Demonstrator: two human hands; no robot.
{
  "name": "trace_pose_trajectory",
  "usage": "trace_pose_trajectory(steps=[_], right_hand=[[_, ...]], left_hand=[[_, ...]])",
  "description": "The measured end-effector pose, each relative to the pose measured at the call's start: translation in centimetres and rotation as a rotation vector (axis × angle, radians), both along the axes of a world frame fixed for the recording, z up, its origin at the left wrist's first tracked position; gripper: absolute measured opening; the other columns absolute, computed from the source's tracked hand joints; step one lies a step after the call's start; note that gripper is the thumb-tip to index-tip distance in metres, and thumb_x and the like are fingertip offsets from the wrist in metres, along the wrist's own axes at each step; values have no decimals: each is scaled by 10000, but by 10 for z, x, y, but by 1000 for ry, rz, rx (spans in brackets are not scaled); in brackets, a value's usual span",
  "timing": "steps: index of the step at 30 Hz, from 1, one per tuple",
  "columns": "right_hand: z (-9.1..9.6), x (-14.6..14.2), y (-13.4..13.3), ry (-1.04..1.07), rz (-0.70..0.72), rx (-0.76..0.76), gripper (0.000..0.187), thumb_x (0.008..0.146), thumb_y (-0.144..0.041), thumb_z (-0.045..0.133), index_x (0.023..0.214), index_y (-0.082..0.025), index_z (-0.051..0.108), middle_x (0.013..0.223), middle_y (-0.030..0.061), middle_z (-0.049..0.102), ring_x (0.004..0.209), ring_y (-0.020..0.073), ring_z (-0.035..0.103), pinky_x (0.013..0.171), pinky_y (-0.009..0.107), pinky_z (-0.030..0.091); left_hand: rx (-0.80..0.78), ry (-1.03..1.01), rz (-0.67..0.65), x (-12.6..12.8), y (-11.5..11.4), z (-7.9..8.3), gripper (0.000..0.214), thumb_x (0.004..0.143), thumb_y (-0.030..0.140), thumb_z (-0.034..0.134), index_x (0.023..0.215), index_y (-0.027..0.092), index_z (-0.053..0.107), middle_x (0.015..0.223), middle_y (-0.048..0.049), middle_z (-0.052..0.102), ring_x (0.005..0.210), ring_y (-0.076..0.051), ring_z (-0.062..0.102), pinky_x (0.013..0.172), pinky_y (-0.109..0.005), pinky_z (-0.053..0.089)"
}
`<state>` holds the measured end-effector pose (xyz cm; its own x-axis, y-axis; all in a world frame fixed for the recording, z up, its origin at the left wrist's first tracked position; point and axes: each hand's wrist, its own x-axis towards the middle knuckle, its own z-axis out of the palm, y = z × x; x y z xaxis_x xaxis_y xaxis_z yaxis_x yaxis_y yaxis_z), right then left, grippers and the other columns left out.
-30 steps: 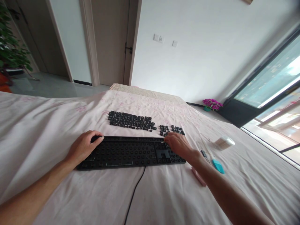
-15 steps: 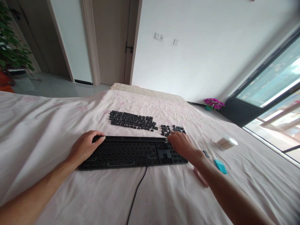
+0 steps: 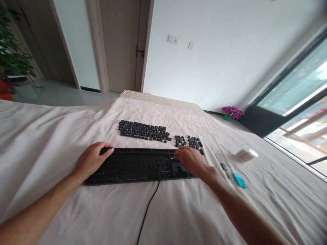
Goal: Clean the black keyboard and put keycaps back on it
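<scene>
A black keyboard with its keycaps off lies flat on the bed, its bare switches showing. My left hand grips its upper left corner, thumb on top and fingers around the far edge. Over the right part of the keyboard, my right hand is closed in a pinch on a thin cotton swab; only its pale tip shows, at the switches left of the number pad. Loose black keycaps lie beyond the keyboard, a large group in rows and a smaller group to its right.
A black cable runs from the keyboard toward me. To the right lie a clear tub of cotton swabs, a teal flat object and a small dark tool. A pale flowered sheet covers the bed in loose folds.
My right hand has moved left and slightly toward me along the keyboard, carrying the swab. My left hand keeps its grip on the corner.
</scene>
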<state>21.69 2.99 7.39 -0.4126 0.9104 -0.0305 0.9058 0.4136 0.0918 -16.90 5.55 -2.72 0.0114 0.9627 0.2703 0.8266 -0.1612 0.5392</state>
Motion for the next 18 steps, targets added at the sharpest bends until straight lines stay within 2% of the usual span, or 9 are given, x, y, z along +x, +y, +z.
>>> trace_pose_trajectory(steps=[6, 10, 18], right_hand=[[0, 18, 0, -61, -49, 46, 294, 930, -217, 426, 761, -189, 665, 833, 29, 648, 756, 137, 577, 587, 267, 255], [3, 27, -4, -96, -69, 44, 276, 920, -206, 430, 767, -192, 660, 841, 33, 649, 759, 140, 575, 597, 264, 263], [-1, 14, -5, -73, -111, 93, 304, 955, -234, 375, 840, -202, 655, 892, 41, 645, 844, 153, 586, 632, 247, 307]], left_hand=[[-9, 0, 0, 0, -1, 0, 303, 838, 497, 496, 949, 250, 631, 1014, -9, 685, 982, -221, 620, 872, -316, 447], [-4, -6, -5, -1, 1, -2, 306, 836, 499, 500, 952, 247, 628, 1010, -10, 684, 968, -217, 624, 870, -310, 449], [0, 0, -10, -1, 0, 0, 323, 838, 502, 486, 956, 241, 635, 1013, -12, 689, 980, -219, 625, 869, -307, 450]])
